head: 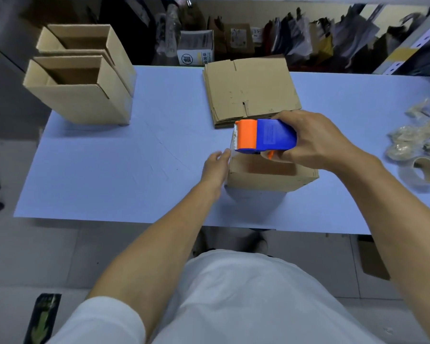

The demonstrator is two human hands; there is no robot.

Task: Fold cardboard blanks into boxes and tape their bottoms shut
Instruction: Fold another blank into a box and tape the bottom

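A folded cardboard box [268, 178] stands on the blue table [109, 170], near its front edge. My right hand [315, 142] grips a blue and orange tape dispenser [263, 136] just above the box's top, with its toothed orange end pointing left. My left hand [215, 167] rests with straight fingers against the box's left side, fingertips near the clear tape that hangs from the dispenser. A stack of flat cardboard blanks [248, 90] lies behind the box at the table's far edge.
Two open folded boxes [82, 78] stand at the table's far left corner. A tape roll [423, 171] and crumpled tape scraps [417, 135] lie at the right. Shelves with packed goods run behind the table.
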